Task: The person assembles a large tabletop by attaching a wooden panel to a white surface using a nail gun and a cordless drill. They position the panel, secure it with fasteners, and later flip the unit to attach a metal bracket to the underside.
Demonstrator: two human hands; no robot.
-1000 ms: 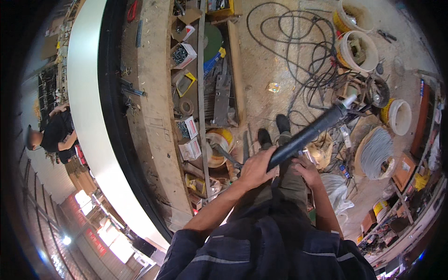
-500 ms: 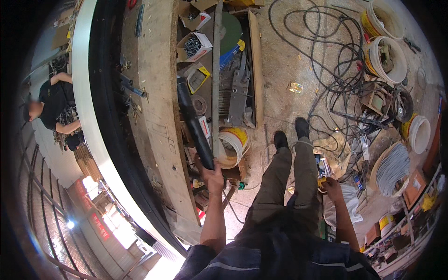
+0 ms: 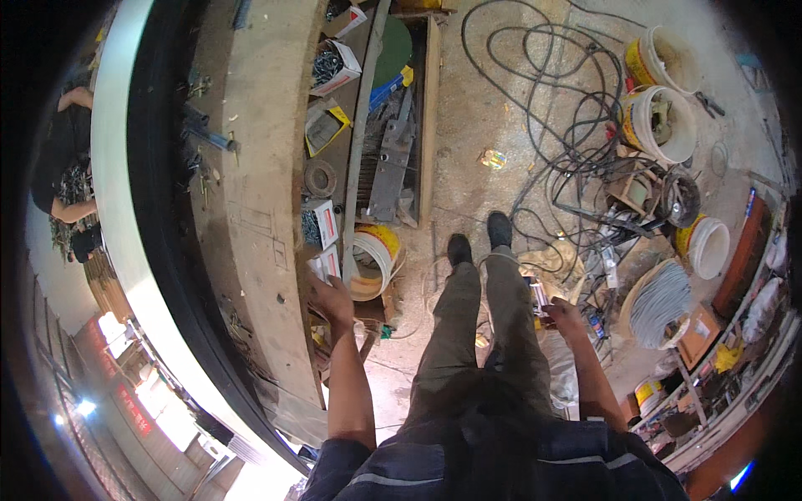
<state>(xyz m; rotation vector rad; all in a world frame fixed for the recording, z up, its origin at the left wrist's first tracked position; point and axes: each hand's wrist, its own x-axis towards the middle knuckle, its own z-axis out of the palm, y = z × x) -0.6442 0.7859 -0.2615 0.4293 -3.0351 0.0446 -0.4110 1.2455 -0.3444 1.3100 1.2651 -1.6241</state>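
My left hand [image 3: 334,302] is at the edge of the wooden bench [image 3: 267,167], beside white-and-red cardboard boxes [image 3: 326,225] on the shelf below. Its fingers are partly hidden there, so I cannot tell what they touch. My right hand [image 3: 565,319] hangs out to the right of my legs, fingers curled. Whatever it holds is too small to make out. A small pale and dark object [image 3: 537,292] shows just beyond its fingers.
A coiled wire lies in the yellow-and-white bucket [image 3: 374,259] near my left hand. Black cable [image 3: 576,100] tangles across the floor ahead. More buckets [image 3: 660,125] and a coil of grey wire [image 3: 660,305] are at right. A person [image 3: 63,167] stands beyond the bench.
The black tube that my left hand gripped is out of sight. That hand has shifted left toward the bench edge. The view has moved, and my right hand remains beside my legs.
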